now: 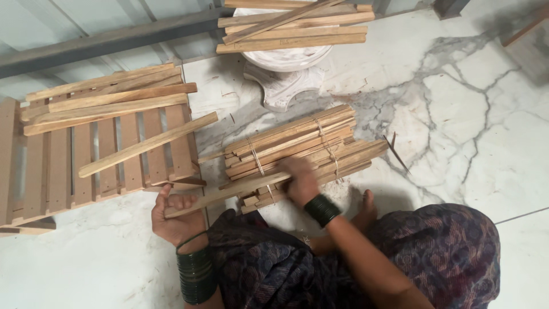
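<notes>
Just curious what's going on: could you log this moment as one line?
left hand: grips end of long flat wooden stick | right hand: blurred, on same stick | beneath: string-tied bundle of wooden sticks | floor: white marble

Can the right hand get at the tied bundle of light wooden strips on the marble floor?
Probably yes: the right hand already rests on the tied bundle of light wooden strips, with nothing between them.

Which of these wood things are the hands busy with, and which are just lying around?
In hand:
- wooden strip, gripped by the left hand
- tied bundle of strips, under the right hand

Lying about:
- slatted wooden rack with loose strips on top
- strips on the white stand
- thin splinter on the floor
</notes>
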Demonstrator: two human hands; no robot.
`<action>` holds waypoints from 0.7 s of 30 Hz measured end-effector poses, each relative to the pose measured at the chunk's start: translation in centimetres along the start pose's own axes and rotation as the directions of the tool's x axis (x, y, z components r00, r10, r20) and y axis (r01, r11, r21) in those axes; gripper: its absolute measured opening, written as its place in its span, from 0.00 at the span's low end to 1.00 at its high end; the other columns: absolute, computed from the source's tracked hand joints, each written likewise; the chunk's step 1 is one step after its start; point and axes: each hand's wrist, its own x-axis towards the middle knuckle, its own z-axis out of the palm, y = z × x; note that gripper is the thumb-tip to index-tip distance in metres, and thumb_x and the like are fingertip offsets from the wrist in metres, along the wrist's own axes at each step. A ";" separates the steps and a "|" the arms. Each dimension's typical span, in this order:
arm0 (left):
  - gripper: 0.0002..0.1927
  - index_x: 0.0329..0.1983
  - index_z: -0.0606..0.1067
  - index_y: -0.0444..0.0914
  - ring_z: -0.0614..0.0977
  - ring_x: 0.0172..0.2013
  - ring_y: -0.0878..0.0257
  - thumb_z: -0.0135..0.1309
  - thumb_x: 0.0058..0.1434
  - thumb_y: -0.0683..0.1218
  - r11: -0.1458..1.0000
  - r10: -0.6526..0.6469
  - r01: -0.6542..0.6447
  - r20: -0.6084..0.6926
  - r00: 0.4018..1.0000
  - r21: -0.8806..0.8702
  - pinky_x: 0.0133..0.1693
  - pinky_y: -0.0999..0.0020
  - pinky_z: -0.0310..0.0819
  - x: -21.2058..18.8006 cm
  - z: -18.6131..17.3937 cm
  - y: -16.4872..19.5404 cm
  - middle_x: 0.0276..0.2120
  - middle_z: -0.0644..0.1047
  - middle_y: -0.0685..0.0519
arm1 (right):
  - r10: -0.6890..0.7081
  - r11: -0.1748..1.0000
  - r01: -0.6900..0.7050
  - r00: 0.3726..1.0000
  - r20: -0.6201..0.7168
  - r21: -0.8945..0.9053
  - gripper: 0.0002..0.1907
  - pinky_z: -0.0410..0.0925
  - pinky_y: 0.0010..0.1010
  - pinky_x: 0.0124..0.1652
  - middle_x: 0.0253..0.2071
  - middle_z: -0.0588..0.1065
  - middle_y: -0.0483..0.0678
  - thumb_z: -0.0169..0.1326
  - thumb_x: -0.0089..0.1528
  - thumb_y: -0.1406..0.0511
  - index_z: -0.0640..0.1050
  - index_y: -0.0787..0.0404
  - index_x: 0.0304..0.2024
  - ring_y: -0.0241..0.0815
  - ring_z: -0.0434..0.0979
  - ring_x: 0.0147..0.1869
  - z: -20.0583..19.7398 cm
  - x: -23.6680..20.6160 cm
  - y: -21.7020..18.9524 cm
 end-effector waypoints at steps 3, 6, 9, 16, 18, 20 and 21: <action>0.19 0.55 0.74 0.33 0.70 0.33 0.61 0.46 0.64 0.46 0.999 0.047 -0.047 0.001 0.999 -0.008 0.43 0.62 0.67 0.2 -0.6 -0.2 0.27 0.68 0.55 | -0.259 0.959 0.261 0.965 -0.030 0.115 0.26 0.60 0.46 0.69 0.59 0.77 0.52 0.51 0.56 0.79 0.79 0.59 0.56 0.53 0.73 0.68 4.0 -0.9 -6.7; 0.25 0.62 0.71 0.30 0.71 0.41 0.60 0.48 0.62 0.42 0.993 0.112 -0.106 0.116 0.987 -0.060 0.49 0.64 0.66 0.4 -1.4 -0.5 0.34 0.70 0.53 | -0.353 0.921 0.348 0.936 -0.008 0.174 0.26 0.62 0.46 0.67 0.59 0.75 0.54 0.55 0.55 0.77 0.76 0.63 0.57 0.55 0.73 0.67 4.4 -0.8 -10.0; 0.28 0.63 0.71 0.31 0.71 0.42 0.58 0.49 0.57 0.41 0.995 0.102 -0.101 0.147 0.984 -0.012 0.52 0.63 0.67 0.4 -1.8 -0.4 0.35 0.71 0.51 | -0.260 0.957 0.240 0.959 0.111 0.164 0.22 0.64 0.45 0.60 0.53 0.76 0.52 0.59 0.53 0.74 0.78 0.61 0.51 0.56 0.74 0.59 2.4 0.5 -7.9; 0.31 0.73 0.63 0.39 0.72 0.53 0.56 0.49 0.65 0.42 0.991 0.106 -0.127 0.353 0.930 0.037 0.59 0.60 0.66 -0.7 2.0 -0.6 0.49 0.73 0.48 | -0.165 0.980 0.156 0.984 -0.067 -0.126 0.18 0.64 0.48 0.60 0.50 0.79 0.53 0.56 0.56 0.71 0.79 0.59 0.50 0.57 0.76 0.59 -1.8 0.2 3.1; 0.30 0.72 0.62 0.42 0.73 0.58 0.54 0.49 0.66 0.46 0.998 0.059 -0.057 0.336 0.940 -0.017 0.59 0.57 0.67 -1.4 3.3 -2.1 0.57 0.72 0.49 | -0.130 0.986 0.117 0.986 -0.104 -0.121 0.15 0.65 0.47 0.59 0.50 0.80 0.53 0.54 0.60 0.68 0.79 0.59 0.50 0.54 0.76 0.57 -1.6 -0.1 3.9; 0.27 0.69 0.64 0.45 0.72 0.62 0.53 0.49 0.67 0.51 0.993 -0.025 0.055 0.257 0.966 -0.109 0.58 0.53 0.67 -1.9 4.2 -3.8 0.65 0.68 0.52 | 0.057 0.997 -0.054 0.996 -0.066 0.051 0.14 0.68 0.43 0.54 0.46 0.80 0.52 0.52 0.64 0.64 0.78 0.59 0.52 0.50 0.78 0.52 -0.8 -0.4 3.6; 0.28 0.69 0.67 0.42 0.71 0.63 0.55 0.51 0.66 0.47 0.941 -0.085 -0.040 0.349 0.933 0.335 0.61 0.56 0.68 -2.0 4.4 -4.3 0.67 0.68 0.51 | 0.221 0.954 -0.222 0.975 0.026 0.201 0.16 0.70 0.40 0.49 0.43 0.80 0.52 0.51 0.65 0.62 0.77 0.59 0.53 0.47 0.79 0.47 -0.4 -0.9 3.2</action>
